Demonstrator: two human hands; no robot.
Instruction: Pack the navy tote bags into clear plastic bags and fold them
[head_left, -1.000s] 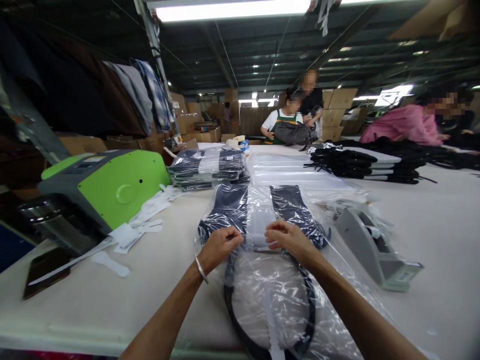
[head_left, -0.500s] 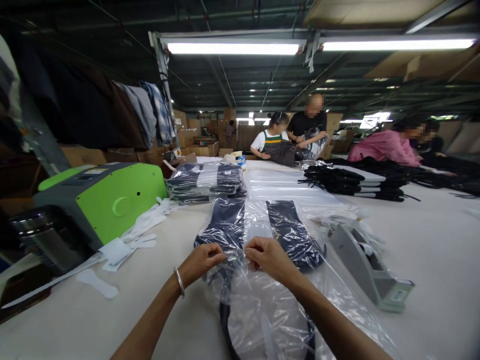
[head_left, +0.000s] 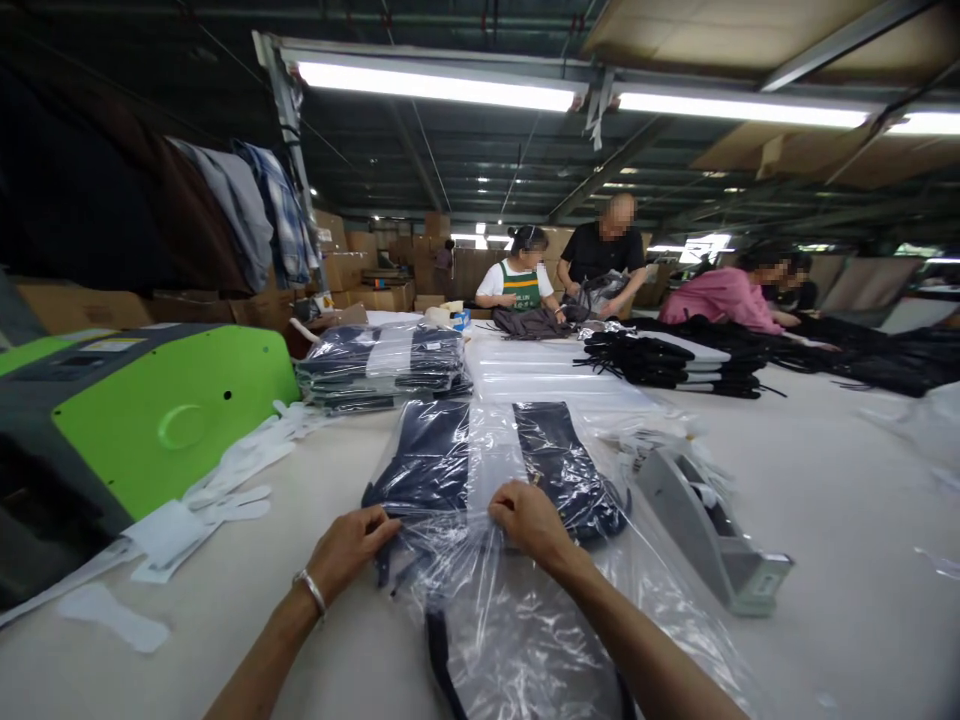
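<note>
A clear plastic bag (head_left: 525, 620) with a dark folded garment (head_left: 427, 465) inside lies on the white table (head_left: 840, 520) in front of me. My left hand (head_left: 346, 548) rests on the bag's left edge, fingers stretched forward against the plastic. My right hand (head_left: 529, 520) presses down on the middle of the bag, fingers curled over the white strip between the two dark panels. A black strap (head_left: 442, 670) loops inside the bag near my wrists.
A green and grey machine (head_left: 127, 420) stands at the left with white paper tags (head_left: 217, 485) beside it. A grey tape dispenser (head_left: 701, 525) sits right of the bag. Bagged garments (head_left: 382, 365) and black items (head_left: 667, 360) are stacked farther back. Several people work at the far end.
My left hand has slid left and opened out along the bag's edge. My right hand has stayed on the middle of the bag. The view has tilted upward and shifted slightly right.
</note>
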